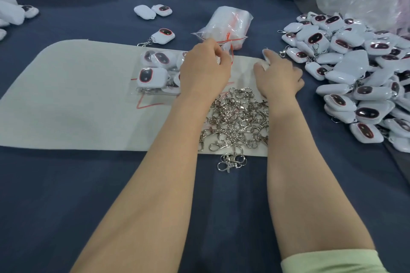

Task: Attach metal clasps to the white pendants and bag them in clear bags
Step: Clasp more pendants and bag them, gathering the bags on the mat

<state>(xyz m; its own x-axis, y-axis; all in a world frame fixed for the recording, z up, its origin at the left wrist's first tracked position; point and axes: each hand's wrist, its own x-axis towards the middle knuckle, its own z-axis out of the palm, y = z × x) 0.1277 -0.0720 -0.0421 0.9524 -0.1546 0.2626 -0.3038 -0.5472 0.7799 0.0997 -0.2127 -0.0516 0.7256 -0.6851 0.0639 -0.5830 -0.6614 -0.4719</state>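
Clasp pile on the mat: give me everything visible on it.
The clasp pile is a loose, tangled heap of shiny silver-coloured metal swivel hooks with rings, lying on the near right part of the pale mat. A few spill past the mat's near edge onto the blue cloth. It lies between the forearms, which cover its side edges; the left hand and right hand are beyond it, not touching.

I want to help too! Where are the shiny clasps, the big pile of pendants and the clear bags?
shiny clasps point(237, 117): head view, middle of the heap.
big pile of pendants point(359, 86): head view, one pendant mid-pile.
clear bags point(228, 22): head view, middle of the packet.
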